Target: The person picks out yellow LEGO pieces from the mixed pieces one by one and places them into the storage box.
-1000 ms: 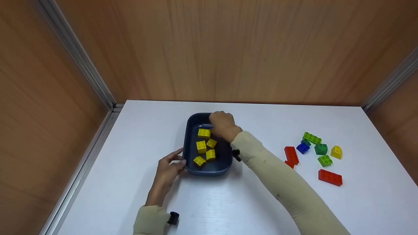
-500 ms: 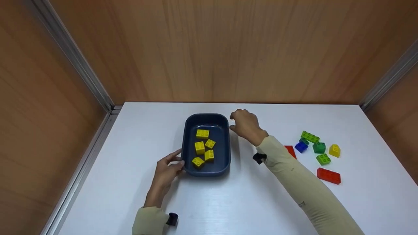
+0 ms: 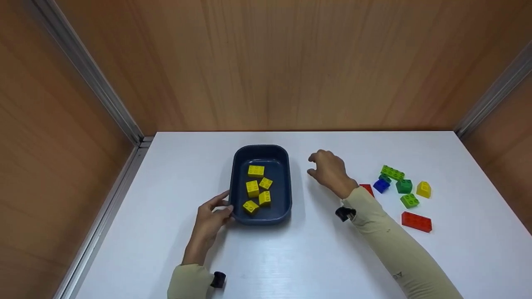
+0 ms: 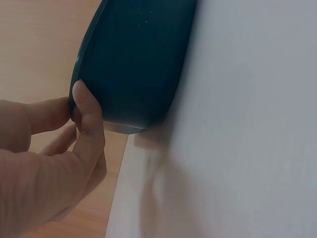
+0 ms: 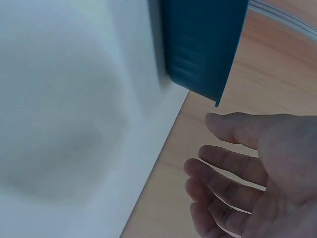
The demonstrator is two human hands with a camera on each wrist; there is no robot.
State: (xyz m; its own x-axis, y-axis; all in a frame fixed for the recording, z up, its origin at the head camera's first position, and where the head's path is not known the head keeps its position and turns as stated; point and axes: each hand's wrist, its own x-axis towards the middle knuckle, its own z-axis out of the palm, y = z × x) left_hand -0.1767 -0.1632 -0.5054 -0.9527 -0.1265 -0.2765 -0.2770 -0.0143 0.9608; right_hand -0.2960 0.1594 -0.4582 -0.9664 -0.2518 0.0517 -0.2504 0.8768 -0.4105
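Note:
A dark blue tray (image 3: 261, 221) stands on the white table, with several yellow bricks (image 3: 252, 188) lying in it. My left hand (image 3: 210, 219) pinches the tray's rim at its near left corner. In the left wrist view, the thumb (image 4: 86, 101) lies against the tray's outer wall and the fingers reach round the rim. Between the tray and the loose bricks, my right hand (image 3: 331, 171) hovers with nothing in it. In the right wrist view its fingers (image 5: 233, 166) are relaxed and apart from the thumb, clear of the tray.
Loose bricks lie on the right of the table: green (image 3: 404, 186), light green (image 3: 392, 172), blue (image 3: 381, 185), yellow (image 3: 424, 189) and red (image 3: 417, 221). Another red brick (image 3: 368, 189) is partly hidden by the right arm. Wooden panels (image 3: 266, 66) border the table.
My right hand has come out of the tray and moved right, toward the loose bricks, with its fingers loosened. The left hand has kept its hold on the tray.

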